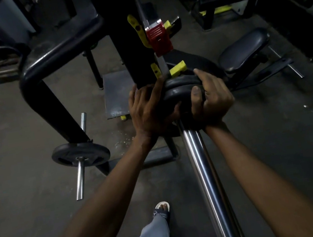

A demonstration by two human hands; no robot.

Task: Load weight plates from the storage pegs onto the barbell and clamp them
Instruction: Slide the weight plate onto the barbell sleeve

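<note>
A chrome barbell sleeve (204, 170) runs from the bottom of the view up to the rack upright. Two small black weight plates (179, 89) sit stacked on the sleeve's far end, against the black upright (128, 40). My left hand (148, 109) grips the plates' left edge. My right hand (212, 96) wraps their right edge, thumb on the near face. A further black plate (80, 154) rests on a chrome storage peg (80, 180) at the lower left of the rack. No clamp is visible.
A red block (159, 39) and yellow catches (178, 68) are fixed on the upright just above the plates. A padded bench (243, 50) stands to the right. A curved black frame tube (40, 75) rises at left. My foot in a sandal (161, 210) stands on the dark floor.
</note>
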